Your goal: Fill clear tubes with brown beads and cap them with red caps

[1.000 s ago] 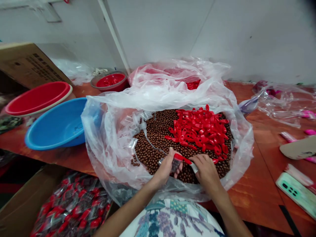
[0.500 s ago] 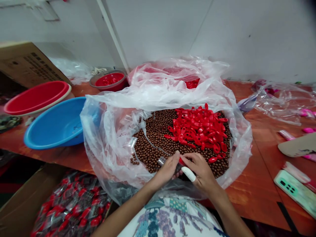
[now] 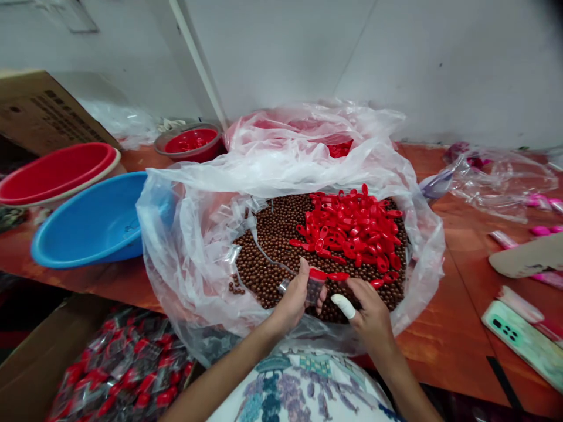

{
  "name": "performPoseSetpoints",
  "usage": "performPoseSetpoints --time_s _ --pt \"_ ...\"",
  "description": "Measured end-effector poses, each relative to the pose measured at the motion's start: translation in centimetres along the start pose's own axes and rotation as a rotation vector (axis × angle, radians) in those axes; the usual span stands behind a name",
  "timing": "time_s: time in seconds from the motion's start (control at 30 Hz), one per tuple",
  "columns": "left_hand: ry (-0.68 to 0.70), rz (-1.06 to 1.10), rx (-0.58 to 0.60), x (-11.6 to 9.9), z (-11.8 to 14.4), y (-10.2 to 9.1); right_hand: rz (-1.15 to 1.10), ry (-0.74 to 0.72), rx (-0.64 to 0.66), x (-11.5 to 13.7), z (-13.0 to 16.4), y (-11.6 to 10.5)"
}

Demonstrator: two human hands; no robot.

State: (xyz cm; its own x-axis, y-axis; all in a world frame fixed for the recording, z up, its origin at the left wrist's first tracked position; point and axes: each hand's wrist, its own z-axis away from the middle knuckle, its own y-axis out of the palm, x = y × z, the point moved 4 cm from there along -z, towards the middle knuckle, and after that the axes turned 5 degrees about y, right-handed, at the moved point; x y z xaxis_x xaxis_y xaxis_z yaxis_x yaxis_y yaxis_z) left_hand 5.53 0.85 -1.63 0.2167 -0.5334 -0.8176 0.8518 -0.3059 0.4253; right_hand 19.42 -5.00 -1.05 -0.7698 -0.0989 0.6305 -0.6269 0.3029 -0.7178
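My left hand is closed around a small clear container full of dark brown balls, topped by a red cap. Beside the cap, a red spoon-shaped piece reaches toward the fingertips of my right hand; whether it is joined to the cap I cannot tell. A white cover wraps the right thumb, which stands apart from the index finger. Below both hands, a clear plastic bag holds many brown balls and a heap of red spoon-shaped pieces. A transparent scoop-like piece lies beside my left hand.
On the left stand a blue basin and a red basin. Below them, a carton holds many red-capped containers. A phone and a beige cylinder lie at the right. Another plastic bag sits behind.
My right hand has drawn back to the right from the container, its thumb and finger now apart. In my left hand the container shows more upright, with its red cap exposed.
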Motion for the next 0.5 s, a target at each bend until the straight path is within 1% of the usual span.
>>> performPoseSetpoints --time_s 0.1,0.2,0.4,0.5 --pt "0.022 -0.032 0.004 0.2 0.1 0.0 0.119 -0.062 0.016 1.1 -0.5 0.5" --pt "0.053 -0.069 0.008 0.2 0.2 -0.1 0.178 -0.121 0.053 2.2 -0.7 1.1" --pt "0.011 -0.127 0.018 1.0 0.1 -0.3 0.147 -0.143 0.057 3.4 -0.6 1.5" --pt "-0.043 -0.139 -0.001 1.6 0.0 -0.3 0.144 -0.155 0.074 3.5 -0.4 1.8"
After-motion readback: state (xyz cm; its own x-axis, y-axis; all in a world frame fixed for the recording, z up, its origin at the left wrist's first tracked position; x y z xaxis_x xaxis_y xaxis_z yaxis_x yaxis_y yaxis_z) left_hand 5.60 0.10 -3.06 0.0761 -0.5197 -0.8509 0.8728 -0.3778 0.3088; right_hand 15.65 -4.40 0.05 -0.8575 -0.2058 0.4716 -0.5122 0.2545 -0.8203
